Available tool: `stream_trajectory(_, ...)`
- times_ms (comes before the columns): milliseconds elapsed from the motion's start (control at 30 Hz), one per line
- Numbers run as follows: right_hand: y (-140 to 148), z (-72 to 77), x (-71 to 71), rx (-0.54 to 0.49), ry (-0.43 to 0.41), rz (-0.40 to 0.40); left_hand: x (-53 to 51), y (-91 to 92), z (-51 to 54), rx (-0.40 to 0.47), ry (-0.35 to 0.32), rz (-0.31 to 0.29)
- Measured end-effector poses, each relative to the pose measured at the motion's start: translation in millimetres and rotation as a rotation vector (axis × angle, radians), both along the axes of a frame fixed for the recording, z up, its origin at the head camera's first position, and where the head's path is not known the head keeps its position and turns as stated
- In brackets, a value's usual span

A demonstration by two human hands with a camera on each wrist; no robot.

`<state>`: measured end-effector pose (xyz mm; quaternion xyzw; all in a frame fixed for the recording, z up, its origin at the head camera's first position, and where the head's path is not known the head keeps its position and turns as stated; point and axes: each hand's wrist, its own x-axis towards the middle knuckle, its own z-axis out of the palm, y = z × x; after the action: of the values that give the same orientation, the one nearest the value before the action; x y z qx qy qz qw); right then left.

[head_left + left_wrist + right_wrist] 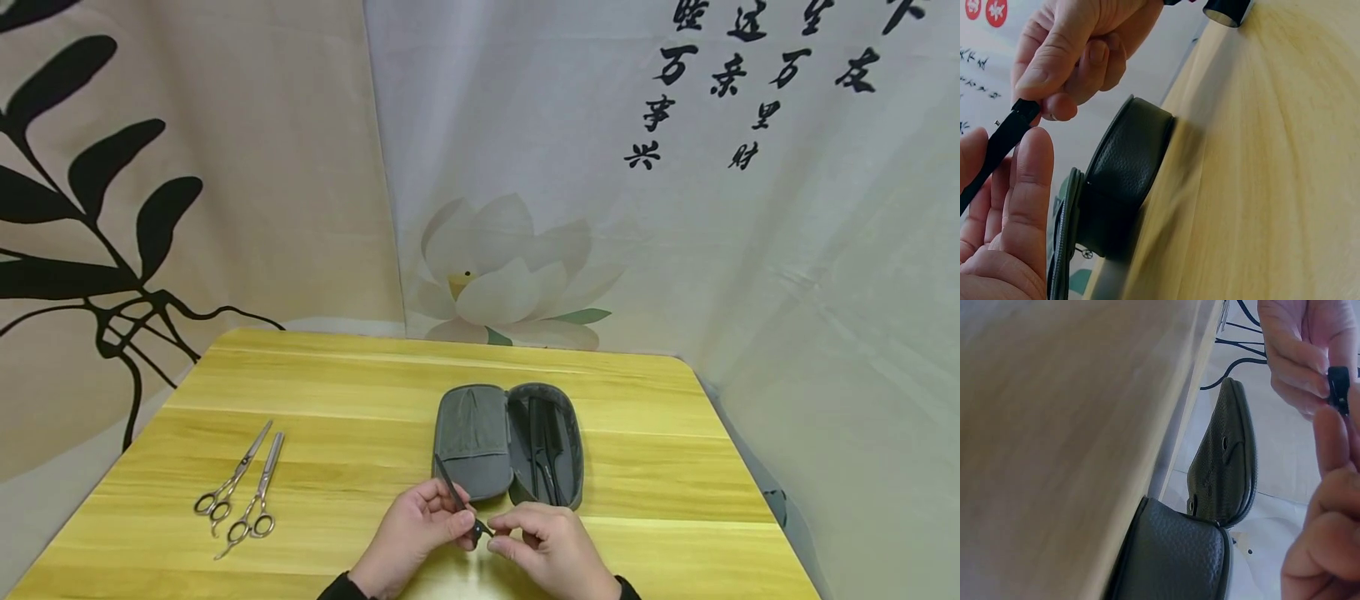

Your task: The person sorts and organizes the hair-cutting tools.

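Black tool (448,482), slim and straight with a small curved tail, was above the worktop (337,467), toward its near edge, in the head view. Just beyond lay an open grey case (472,417), dark implements (553,437) in its right half; scissors (246,461) lay toward the left edge. The left hand's (416,529) grip pinched the tool, covering part of it. From the left wrist, the right hand (1079,50) pinched its end; from the right wrist, fingers hid most of it.
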<state>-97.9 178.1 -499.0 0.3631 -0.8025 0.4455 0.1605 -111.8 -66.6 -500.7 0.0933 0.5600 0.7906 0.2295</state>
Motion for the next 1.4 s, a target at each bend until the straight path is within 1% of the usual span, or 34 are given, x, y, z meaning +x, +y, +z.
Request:
stream_trajectory(167,0,-0.1,-0.3,0.008,0.098,0.003,2.4,3.6,-1.6,0.001,-0.007,0.016)
stream_trajectory(333,-1,0.8,0.3,0.034,0.181,-0.048,3.8,6.1,-3.6,-0.002,-0.014,0.015)
stream_trajectory(433,-1,1.0,0.5,0.025,0.196,-0.085,3.4,4.8,-2.8,-0.024,-0.015,0.016)
stream_trajectory(467,0,0.9,0.6,0.017,0.186,-0.100,2.9,4.1,-2.5,-0.035,-0.010,0.024)
stream_trajectory(533,2,0.5,0.1,-0.019,0.166,-0.136,0.8,1.8,-2.2,-0.072,-0.004,0.081)
stream_trajectory(567,3,0.2,-0.2,-0.040,0.151,-0.158,-0.5,0.8,-2.3,-0.096,-0.005,0.124)
stream_trajectory(633,6,0.0,-1.1,-0.081,0.127,-0.217,-3.8,-0.8,-3.5,-0.158,-0.015,0.234)
stream_trajectory(700,9,0.0,-2.7,-0.127,0.104,-0.292,-7.5,-1.9,-5.8,-0.218,-0.040,0.351)
stream_trajectory(733,11,0.4,-3.6,-0.148,0.084,-0.332,-8.9,-2.1,-7.2,-0.244,-0.054,0.395)
stream_trajectory(800,15,1.7,-5.7,-0.188,0.029,-0.425,-11.2,-2.4,-10.0,-0.274,-0.077,0.459)
stream_trajectory(867,20,3.4,-8.1,-0.228,-0.047,-0.517,-12.8,-2.8,-13.1,-0.275,-0.093,0.480)
stream_trajectory(900,22,4.3,-9.4,-0.248,-0.089,-0.558,-13.3,-3.2,-14.5,-0.273,-0.098,0.477)
stream_trajectory(967,27,5.8,-11.3,-0.280,-0.166,-0.627,-13.4,-4.3,-17.5,-0.266,-0.111,0.453)
stream_trajectory(1067,34,6.5,-14.4,-0.312,-0.229,-0.703,-13.4,-6.6,-21.4,-0.246,-0.126,0.375)
stream_trajectory(1233,42,6.3,-19.2,-0.313,-0.262,-0.800,-13.8,-10.1,-25.1,-0.220,-0.121,0.235)
stream_trajectory(1300,45,6.1,-20.9,-0.305,-0.268,-0.827,-14.3,-10.7,-25.6,-0.216,-0.113,0.206)
stream_trajectory(1400,49,5.5,-22.9,-0.287,-0.252,-0.865,-15.1,-10.6,-25.8,-0.211,-0.102,0.189)
